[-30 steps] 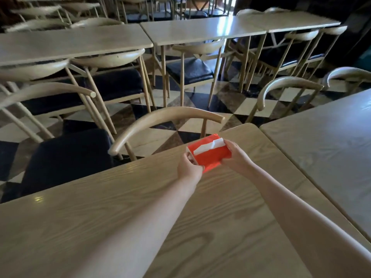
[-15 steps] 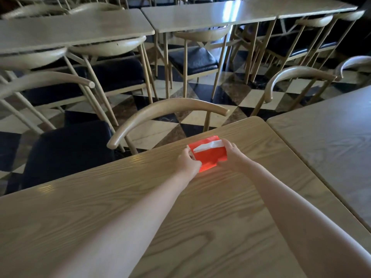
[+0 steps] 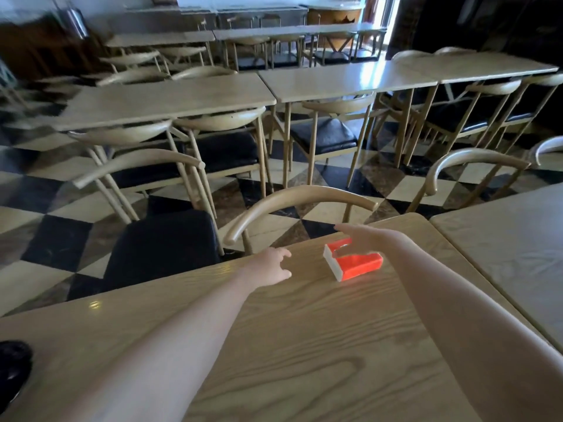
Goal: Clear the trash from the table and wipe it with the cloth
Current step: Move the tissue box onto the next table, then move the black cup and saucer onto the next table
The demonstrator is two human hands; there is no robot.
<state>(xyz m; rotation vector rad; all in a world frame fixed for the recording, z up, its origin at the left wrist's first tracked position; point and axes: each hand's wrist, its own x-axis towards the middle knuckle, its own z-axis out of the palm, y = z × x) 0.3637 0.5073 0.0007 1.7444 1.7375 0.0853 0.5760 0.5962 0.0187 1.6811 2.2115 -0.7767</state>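
Observation:
A red and white tissue pack (image 3: 353, 264) lies flat on the wooden table (image 3: 304, 345) near its far edge. My right hand (image 3: 362, 237) hovers just over the pack's far side with fingers stretched out, blurred, holding nothing. My left hand (image 3: 271, 266) is to the left of the pack, a short gap away, fingers loosely spread and empty. No cloth is in sight.
A curved-back wooden chair (image 3: 301, 202) with a black seat stands right behind the table's far edge. A second table (image 3: 518, 254) butts against the right side. A dark object (image 3: 12, 367) sits at the table's left edge. More tables and chairs fill the checkered floor beyond.
Both hands held the tissue pack between them; now it rests on the table and both hands have come off it. The view has tilted up, showing more of the room.

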